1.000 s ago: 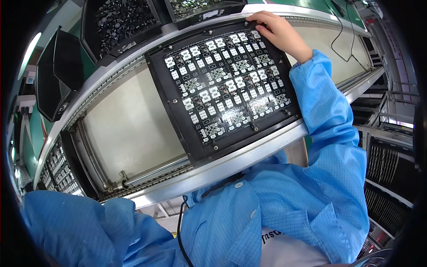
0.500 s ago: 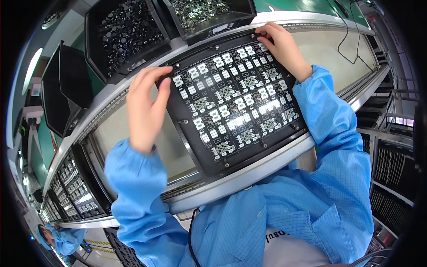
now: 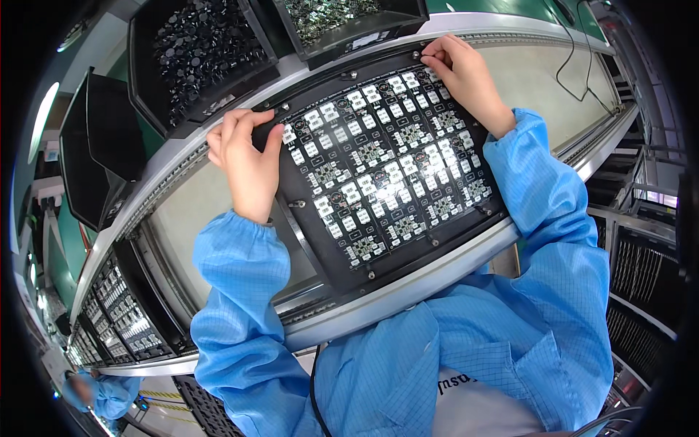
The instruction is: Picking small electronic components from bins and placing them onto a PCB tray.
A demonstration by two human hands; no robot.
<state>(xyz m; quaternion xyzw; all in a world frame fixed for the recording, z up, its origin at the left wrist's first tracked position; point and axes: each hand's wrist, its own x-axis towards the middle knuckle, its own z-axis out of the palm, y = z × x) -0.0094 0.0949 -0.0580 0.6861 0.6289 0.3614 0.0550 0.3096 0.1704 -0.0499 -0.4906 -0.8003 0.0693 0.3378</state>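
A black carrier tray point(image 3: 338, 266) lies on the conveyor rails in front of me. It holds a panel of black circuit boards point(image 3: 393, 171) with rows of white square parts. My left hand point(image 3: 251, 160) is at the tray's far left corner, thumb and index fingertip a little apart and the other fingers curled. A small metal knob point(image 3: 285, 107) is just right of its fingertips. My right hand point(image 3: 466, 80) is at the far right, thumb and fingertips pinched together beside another metal knob point(image 3: 416, 55). Whatever is between those fingertips is hidden.
Beyond the far rail stand a black bin of dark round parts point(image 3: 204, 54) and a bin of shiny metal parts point(image 3: 331, 14). More black bins point(image 3: 102, 146) are at left. Loaded trays point(image 3: 120, 306) sit further down the line. A thin cable point(image 3: 568, 62) lies at far right.
My left hand has shifted slightly right and its other fingers have curled more. My right hand has barely moved, its fingertips still beside the far right knob. The tray stays in place.
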